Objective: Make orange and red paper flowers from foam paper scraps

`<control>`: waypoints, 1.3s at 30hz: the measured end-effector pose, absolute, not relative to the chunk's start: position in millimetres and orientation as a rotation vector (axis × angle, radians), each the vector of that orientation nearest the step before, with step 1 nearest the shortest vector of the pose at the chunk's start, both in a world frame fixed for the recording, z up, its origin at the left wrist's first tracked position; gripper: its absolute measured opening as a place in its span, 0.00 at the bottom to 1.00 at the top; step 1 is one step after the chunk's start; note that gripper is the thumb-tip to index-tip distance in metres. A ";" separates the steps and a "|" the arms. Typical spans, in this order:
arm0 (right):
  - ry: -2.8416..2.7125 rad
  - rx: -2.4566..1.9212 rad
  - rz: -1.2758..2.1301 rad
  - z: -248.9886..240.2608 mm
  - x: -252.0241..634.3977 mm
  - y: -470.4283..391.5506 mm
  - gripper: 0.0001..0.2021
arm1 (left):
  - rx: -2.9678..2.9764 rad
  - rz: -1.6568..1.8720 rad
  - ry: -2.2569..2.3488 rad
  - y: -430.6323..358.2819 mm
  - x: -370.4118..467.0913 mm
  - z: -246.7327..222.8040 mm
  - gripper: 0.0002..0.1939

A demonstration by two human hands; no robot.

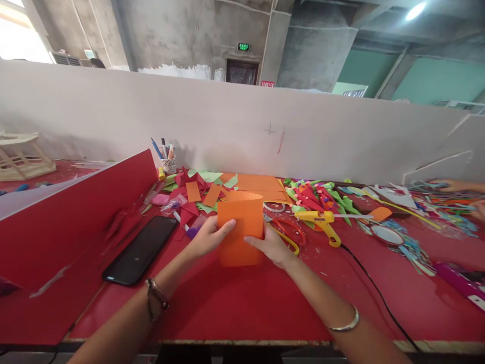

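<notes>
An orange sheet of paper (241, 242), bent over so its top edges form a loop, is held upright above the red table (242, 308). My left hand (210, 235) grips its left edge, thumb on the near face and fingers behind. On the right edge, my right hand (275, 245) holds it the same way, with the thumb across the front. Behind the sheet lie flat orange papers (257, 182) and red, green and orange scraps (193, 192).
A black phone (140, 250) lies left, beside a red partition (83, 217). Right are a yellow glue gun (322, 222) with a black cord, red-handled scissors (290, 230) and colourful craft pieces (322, 197). A pen cup (168, 164) stands behind. Another person's hand (458, 186) shows far right.
</notes>
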State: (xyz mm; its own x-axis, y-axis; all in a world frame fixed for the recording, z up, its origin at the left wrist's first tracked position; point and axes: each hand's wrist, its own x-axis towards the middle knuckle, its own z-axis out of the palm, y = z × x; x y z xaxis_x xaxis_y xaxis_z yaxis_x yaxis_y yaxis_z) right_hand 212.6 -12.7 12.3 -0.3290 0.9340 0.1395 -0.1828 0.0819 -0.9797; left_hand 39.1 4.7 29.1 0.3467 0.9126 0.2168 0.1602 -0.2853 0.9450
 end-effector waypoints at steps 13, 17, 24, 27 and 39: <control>-1.011 -0.908 1.582 -7.3 211.8 -17.0 0.14 | 1.195 1.048 0.835 -3.9 54.4 6.8 0.29; -1.029 -0.906 1.514 -5.6 213.8 -15.6 0.14 | 1.081 1.024 0.772 -4.9 53.4 8.9 0.25; -1.010 -0.907 1.372 -4.5 211.4 -15.8 0.15 | 1.317 0.961 0.807 0.5 45.3 10.0 0.20; -1.035 -0.893 1.366 -6.7 210.6 -16.0 0.14 | 1.467 0.627 0.795 -0.9 42.7 6.1 0.19; -1.173 -1.005 1.292 -5.3 211.8 -18.8 0.13 | 1.495 0.305 0.837 -2.6 40.5 11.2 0.19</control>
